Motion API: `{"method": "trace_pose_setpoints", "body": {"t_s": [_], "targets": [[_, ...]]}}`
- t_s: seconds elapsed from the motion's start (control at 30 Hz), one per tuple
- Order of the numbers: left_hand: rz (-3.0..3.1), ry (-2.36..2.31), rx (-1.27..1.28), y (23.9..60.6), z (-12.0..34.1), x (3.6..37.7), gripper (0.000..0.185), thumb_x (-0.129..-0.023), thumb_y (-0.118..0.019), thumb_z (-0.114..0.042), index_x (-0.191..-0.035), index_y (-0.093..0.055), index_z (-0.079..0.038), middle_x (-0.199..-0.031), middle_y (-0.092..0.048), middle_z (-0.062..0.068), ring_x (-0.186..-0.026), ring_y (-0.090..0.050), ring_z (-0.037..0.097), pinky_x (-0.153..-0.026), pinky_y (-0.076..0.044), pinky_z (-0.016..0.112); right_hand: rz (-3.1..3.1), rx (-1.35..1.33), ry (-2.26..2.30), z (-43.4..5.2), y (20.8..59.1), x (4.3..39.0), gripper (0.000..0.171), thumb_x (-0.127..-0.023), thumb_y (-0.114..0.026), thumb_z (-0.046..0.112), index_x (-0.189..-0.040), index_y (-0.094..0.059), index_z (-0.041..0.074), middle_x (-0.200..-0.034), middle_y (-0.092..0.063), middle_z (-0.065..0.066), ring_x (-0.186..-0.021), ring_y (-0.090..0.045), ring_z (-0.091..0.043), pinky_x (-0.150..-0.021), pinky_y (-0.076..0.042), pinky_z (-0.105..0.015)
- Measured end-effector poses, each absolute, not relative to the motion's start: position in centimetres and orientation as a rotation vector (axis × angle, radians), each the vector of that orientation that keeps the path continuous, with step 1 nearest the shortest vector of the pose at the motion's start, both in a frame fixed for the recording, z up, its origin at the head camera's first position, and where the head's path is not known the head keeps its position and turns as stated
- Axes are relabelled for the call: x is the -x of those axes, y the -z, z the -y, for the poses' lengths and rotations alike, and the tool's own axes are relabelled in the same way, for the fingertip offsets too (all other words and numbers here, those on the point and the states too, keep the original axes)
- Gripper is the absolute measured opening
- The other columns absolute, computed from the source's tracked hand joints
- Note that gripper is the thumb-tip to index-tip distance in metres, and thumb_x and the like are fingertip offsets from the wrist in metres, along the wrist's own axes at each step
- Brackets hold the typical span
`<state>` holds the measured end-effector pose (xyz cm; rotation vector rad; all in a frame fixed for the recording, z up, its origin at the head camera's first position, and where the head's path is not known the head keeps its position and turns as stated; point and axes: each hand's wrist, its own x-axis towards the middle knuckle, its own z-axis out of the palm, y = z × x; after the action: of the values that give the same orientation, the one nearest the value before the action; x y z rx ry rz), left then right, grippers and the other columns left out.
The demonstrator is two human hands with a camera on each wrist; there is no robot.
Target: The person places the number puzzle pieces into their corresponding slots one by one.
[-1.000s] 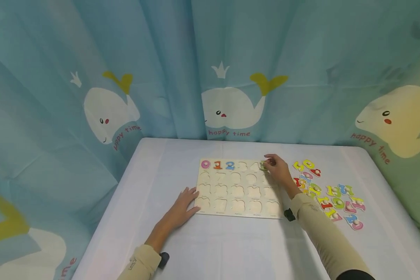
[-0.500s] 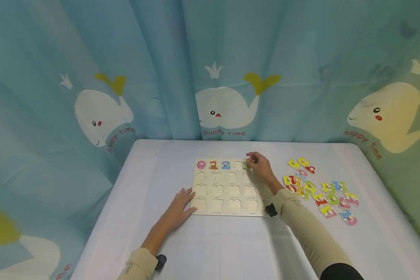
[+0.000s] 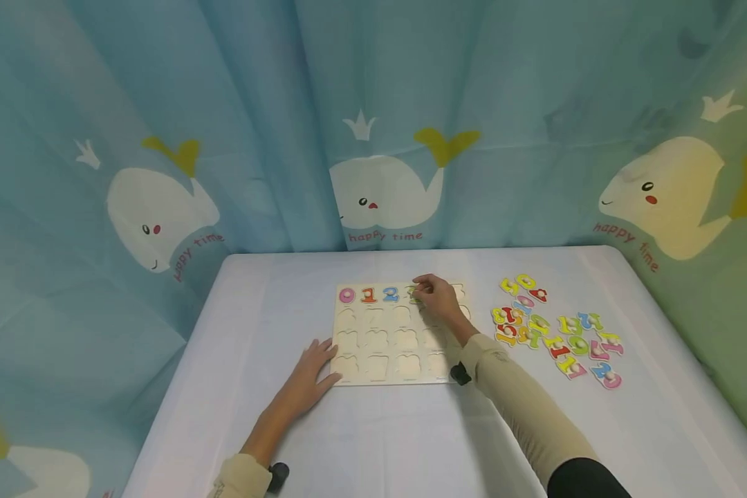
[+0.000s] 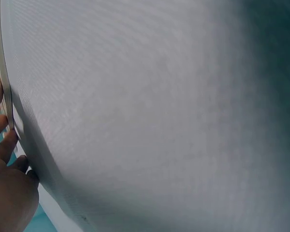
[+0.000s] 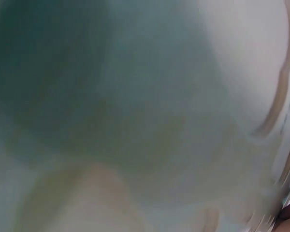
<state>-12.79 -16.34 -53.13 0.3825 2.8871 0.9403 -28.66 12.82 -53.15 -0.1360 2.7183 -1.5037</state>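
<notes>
green number piece (image 3: 416, 296), top row of wooden puzzle board (image 3: 386, 346), pinched

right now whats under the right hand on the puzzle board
The right hand pinches a green number piece over the puzzle board's top row, beside the blue 2. The slot beneath and the cut-outs under the palm are covered, so whether it is seated cannot be told.

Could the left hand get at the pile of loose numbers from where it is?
Probably not easily. The left hand rests at the board's near left corner, while the loose numbers lie off its right side, with the right hand and forearm across the way.
</notes>
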Motion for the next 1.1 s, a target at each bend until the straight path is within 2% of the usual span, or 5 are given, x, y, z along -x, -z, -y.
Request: {"method": "trace_pose_setpoints", "body": {"t_s": [0.6,0.9,1.1], "targets": [[-2.903,-0.976,-0.409,53.5,16.5,12.6,0.054,-0.090,-0.064,-0.024,-0.135,-0.048,0.000,-0.145,-0.038,0.014,-0.138,-0.021,0.034,-0.112,-0.016,0.048,-2.885,0.247,1.346,-11.6,52.9,28.7,0.017,-0.086,-0.068,0.007,-0.102,-0.064,0.002,-0.088,-0.063,-0.007,-0.080,-0.058,-0.023,-0.076,-0.046,-0.042],[-2.886,-0.967,-0.363,53.3,16.5,12.5,0.055,-0.090,-0.065,-0.026,-0.136,-0.047,-0.002,-0.147,-0.037,0.010,-0.139,-0.019,0.030,-0.113,-0.013,0.044,-2.868,0.219,1.264,-11.5,52.5,28.6,0.019,-0.088,-0.066,0.010,-0.106,-0.064,0.003,-0.091,-0.064,-0.007,-0.083,-0.058,-0.023,-0.079,-0.045,-0.043],[-2.889,-0.981,-0.399,53.3,16.5,12.6,0.054,-0.090,-0.065,-0.023,-0.135,-0.048,0.000,-0.146,-0.038,0.013,-0.138,-0.021,0.034,-0.112,-0.014,0.046,-2.814,0.245,1.320,-11.8,52.6,28.8,0.025,-0.091,-0.063,0.010,-0.113,-0.061,0.000,-0.095,-0.063,-0.010,-0.089,-0.060,-0.026,-0.078,-0.048,-0.040]]}}
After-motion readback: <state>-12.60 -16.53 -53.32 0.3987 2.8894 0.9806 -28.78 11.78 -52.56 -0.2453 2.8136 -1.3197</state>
